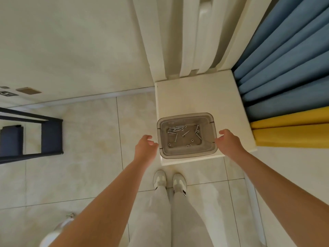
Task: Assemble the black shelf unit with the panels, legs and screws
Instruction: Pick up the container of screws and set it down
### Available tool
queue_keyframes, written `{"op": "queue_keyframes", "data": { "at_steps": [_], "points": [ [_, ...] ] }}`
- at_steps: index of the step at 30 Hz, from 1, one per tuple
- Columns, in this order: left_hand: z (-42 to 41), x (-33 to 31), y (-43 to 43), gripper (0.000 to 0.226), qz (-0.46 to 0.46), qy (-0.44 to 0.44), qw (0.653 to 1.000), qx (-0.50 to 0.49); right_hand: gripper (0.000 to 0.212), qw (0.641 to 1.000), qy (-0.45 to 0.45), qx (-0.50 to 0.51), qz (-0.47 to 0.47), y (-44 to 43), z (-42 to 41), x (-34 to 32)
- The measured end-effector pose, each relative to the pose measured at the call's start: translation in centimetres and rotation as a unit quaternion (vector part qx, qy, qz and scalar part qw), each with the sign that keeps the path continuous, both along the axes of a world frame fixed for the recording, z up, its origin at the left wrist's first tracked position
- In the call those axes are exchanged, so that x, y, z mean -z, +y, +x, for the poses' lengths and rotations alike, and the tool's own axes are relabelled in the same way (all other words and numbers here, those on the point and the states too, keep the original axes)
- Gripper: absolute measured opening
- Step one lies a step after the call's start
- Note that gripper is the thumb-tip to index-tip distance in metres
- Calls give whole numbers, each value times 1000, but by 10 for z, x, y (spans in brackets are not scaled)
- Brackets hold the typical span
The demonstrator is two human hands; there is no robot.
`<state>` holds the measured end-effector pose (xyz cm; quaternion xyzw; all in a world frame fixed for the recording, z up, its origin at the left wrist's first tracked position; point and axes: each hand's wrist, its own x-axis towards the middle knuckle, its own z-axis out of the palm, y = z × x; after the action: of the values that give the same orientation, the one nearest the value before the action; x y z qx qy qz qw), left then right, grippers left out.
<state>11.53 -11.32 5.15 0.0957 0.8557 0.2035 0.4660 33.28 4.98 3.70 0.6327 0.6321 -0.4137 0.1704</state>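
Beside the clear bin [188, 155] of screws [185, 133], left hand [145, 148] and right hand [229, 142] hover, grips open, empty.

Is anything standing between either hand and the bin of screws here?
Nothing visible. The left hand and right hand flank the clear bin on the white stand, each beside a side wall with no object between. The screws lie uncovered inside.

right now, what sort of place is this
Likely a room in a home: tiled floor, blue and yellow curtains, and a white stand holding a clear tub of screws.
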Motion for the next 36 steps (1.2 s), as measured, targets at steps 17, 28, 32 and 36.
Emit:
{"op": "queue_keyframes", "data": {
  "at_steps": [17, 28, 32, 36],
  "points": [
    [6, 42, 23, 51, 9, -55, 994, -96, 36, 1000, 1, 19, -10, 16, -19, 38],
    [-1, -19, -10, 31, 60, -5, 975, -214, 31, 997, 72, 11, 22, -5, -44, -31],
    [-7, -60, -38, 28, 102, 23, 957, -271, 31, 991, 121, -19, 49, -24, -61, -76],
    [-9, -107, -76, 26, 135, 50, 934, -327, 33, 983, 159, -59, 70, -46, -81, -123]
  ]
}}
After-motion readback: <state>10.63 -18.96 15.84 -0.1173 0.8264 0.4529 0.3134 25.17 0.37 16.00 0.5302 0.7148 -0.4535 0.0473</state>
